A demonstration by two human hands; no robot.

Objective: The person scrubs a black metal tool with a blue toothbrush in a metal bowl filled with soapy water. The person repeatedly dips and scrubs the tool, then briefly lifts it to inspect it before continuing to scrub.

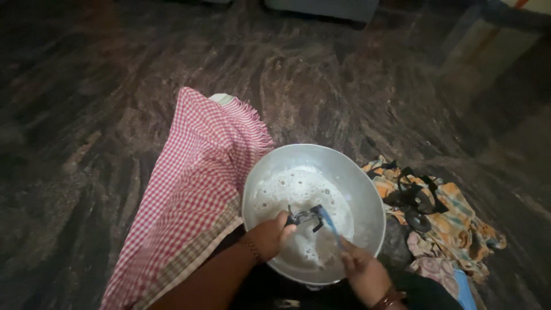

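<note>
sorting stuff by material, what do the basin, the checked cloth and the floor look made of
Basin: looks like metal, probably aluminium or steel, going by its dull silver-grey sheen and thin rolled rim; it holds foamy water.
Checked cloth: woven fabric, likely cotton, red-and-white with a fringed edge and soft folds.
Floor: polished stone, maybe granite or marble, dark with streaky veins and a slight gloss.

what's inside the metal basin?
The metal basin holds foamy water. Over it the left hand grips a small dark object, the right hand a blue brush. Foam hides anything submerged.
</note>
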